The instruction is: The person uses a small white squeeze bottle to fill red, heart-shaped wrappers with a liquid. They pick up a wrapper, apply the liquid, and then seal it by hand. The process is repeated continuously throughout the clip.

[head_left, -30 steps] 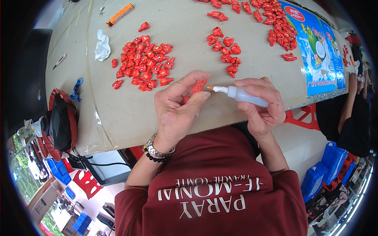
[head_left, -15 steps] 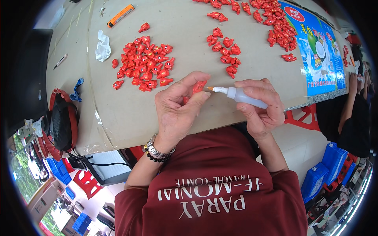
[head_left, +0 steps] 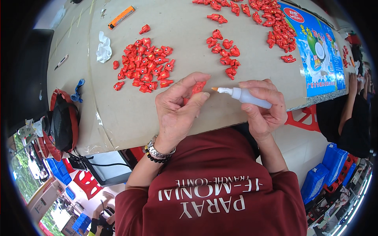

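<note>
My left hand (head_left: pixel 179 103) pinches a small red plastic figure part (head_left: pixel 198 87) between thumb and fingers, partly covered by them. My right hand (head_left: pixel 267 106) is closed round a translucent squeeze bottle (head_left: pixel 254 98) with a white nozzle and a tan tip. That tip points left at the red part, with a small gap between them. Beyond my left hand lies a heap of similar red parts (head_left: pixel 143 65). A loose column of more red parts (head_left: pixel 225 51) runs away from me just past my hands.
A larger pile of red parts (head_left: pixel 281 37) lies far right beside a blue printed sheet (head_left: pixel 321 49). An orange box (head_left: pixel 121 17), crumpled tissue (head_left: pixel 104 48), a small knife (head_left: pixel 61 61) and a blue scrap (head_left: pixel 77 90) are on the left. A black-and-red bag (head_left: pixel 63 120) sits at the left edge.
The bottle's tip has drawn back to the right, away from the red part, as my right hand shifted slightly right. My left hand has stayed nearly still.
</note>
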